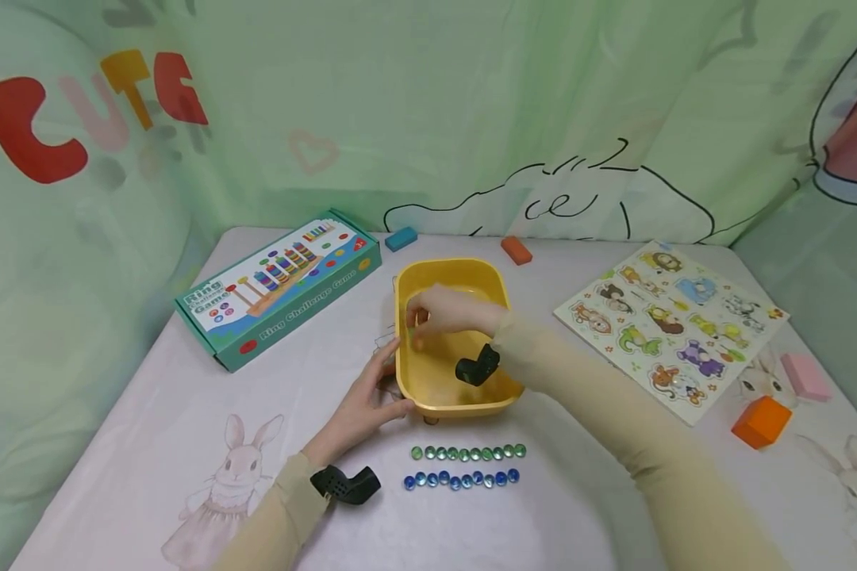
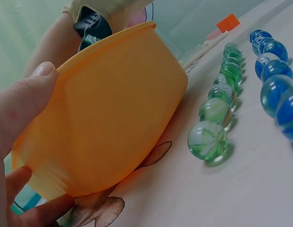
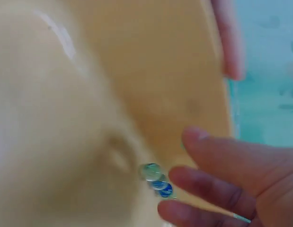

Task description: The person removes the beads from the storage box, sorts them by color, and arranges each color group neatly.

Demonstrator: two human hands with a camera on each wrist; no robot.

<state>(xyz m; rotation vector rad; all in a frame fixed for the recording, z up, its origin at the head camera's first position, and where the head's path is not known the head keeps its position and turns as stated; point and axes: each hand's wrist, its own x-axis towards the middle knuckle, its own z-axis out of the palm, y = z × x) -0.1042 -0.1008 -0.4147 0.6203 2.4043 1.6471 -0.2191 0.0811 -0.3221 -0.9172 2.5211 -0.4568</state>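
The yellow tub stands mid-table, gripped at its corner by the left hand. The right hand reaches inside, fingers relaxed; only the right wrist view shows marbles there.

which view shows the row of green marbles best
The head view: the whole row of green marbles lies in front of the yellow tub, with the blue row beside it. The left wrist view shows them close but foreshortened. The right wrist view shows only a few blurred marbles inside the tub.
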